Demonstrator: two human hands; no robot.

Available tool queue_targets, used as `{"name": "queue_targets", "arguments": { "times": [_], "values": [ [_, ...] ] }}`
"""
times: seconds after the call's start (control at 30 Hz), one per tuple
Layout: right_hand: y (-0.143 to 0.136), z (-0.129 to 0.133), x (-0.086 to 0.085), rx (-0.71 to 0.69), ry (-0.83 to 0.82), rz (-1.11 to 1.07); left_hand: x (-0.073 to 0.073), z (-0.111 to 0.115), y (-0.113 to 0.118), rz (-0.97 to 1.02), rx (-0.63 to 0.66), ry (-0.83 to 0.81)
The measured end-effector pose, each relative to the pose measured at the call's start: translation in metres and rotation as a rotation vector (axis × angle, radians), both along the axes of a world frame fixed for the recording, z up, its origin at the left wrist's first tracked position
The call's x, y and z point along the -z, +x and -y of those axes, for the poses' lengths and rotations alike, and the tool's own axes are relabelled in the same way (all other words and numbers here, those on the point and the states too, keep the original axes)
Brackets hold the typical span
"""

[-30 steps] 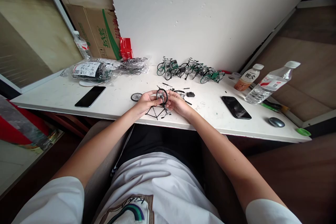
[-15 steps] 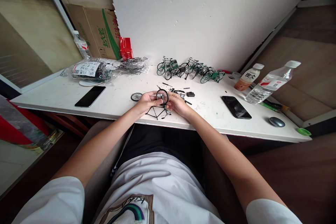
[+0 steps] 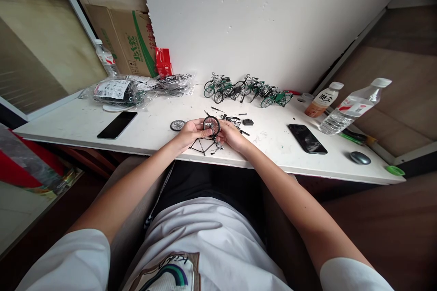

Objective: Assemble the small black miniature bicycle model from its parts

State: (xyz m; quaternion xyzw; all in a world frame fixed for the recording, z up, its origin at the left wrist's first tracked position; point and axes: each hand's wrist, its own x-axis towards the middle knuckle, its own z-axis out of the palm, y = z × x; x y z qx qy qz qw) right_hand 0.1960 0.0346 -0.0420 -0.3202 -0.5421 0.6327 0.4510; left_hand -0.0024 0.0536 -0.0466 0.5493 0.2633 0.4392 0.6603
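Note:
A small black spoked wheel (image 3: pixel 211 125) stands upright between my two hands, above the front of the table. My left hand (image 3: pixel 194 132) is closed on its left side, thumb across the lower rim. At the right side, my right hand (image 3: pixel 231 134) has its fingers pinched by the wheel's lower edge, where thin dark parts meet it; their exact hold is partly hidden. Just below the hands is a black miniature bicycle frame (image 3: pixel 202 146) with small crank parts at its right. A second spoked wheel (image 3: pixel 177 125) lies flat left of my left hand.
Loose black parts and a small black block (image 3: pixel 248 122) lie beyond my right hand. Several assembled miniature bicycles (image 3: pixel 251 86) stand at the back. Bagged parts (image 3: pixel 116 91) and a phone (image 3: pixel 118 125) are at left; another phone (image 3: pixel 307 139), bottles (image 3: pixel 355 107) and a mouse (image 3: pixel 359 158) at right.

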Motion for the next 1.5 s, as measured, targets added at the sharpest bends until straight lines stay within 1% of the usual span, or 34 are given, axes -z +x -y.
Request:
{"name": "queue_targets", "arguments": {
  "times": [0.13,0.3,0.53,0.67,0.73,0.83,1.03,1.23,1.33,1.5],
  "values": [
    [0.0023,-0.0005,-0.0001,-0.039,-0.024,-0.061,-0.0018,0.0018,0.0000,0.015,-0.016,-0.025],
    [0.0033,-0.0007,0.0005,-0.064,0.006,-0.060,-0.0020,0.0025,-0.0004,0.020,-0.025,-0.042],
    [0.0015,-0.0029,0.0040,-0.011,0.068,0.019,-0.0014,0.0017,-0.0006,-0.010,-0.020,-0.035],
    [0.0009,-0.0046,0.0057,0.013,0.016,-0.011,-0.0022,0.0023,-0.0005,-0.001,-0.015,-0.035],
    [0.0013,-0.0044,0.0050,-0.003,-0.016,-0.059,-0.0025,0.0025,-0.0005,0.017,-0.017,-0.042],
    [0.0023,-0.0031,0.0028,-0.037,-0.021,-0.101,-0.0020,0.0020,-0.0009,0.030,-0.019,-0.048],
    [0.0029,-0.0005,-0.0015,-0.069,-0.049,-0.075,-0.0005,0.0014,-0.0024,-0.010,-0.013,-0.033],
    [0.0028,0.0018,-0.0042,-0.097,-0.061,-0.087,-0.0019,0.0027,-0.0021,-0.011,-0.009,-0.034],
    [0.0027,0.0010,-0.0032,-0.103,-0.057,-0.086,-0.0021,0.0028,-0.0019,-0.005,-0.004,-0.037],
    [0.0039,-0.0023,0.0019,-0.122,-0.004,-0.057,-0.0021,0.0030,-0.0013,0.009,-0.008,-0.043]
  ]
}}
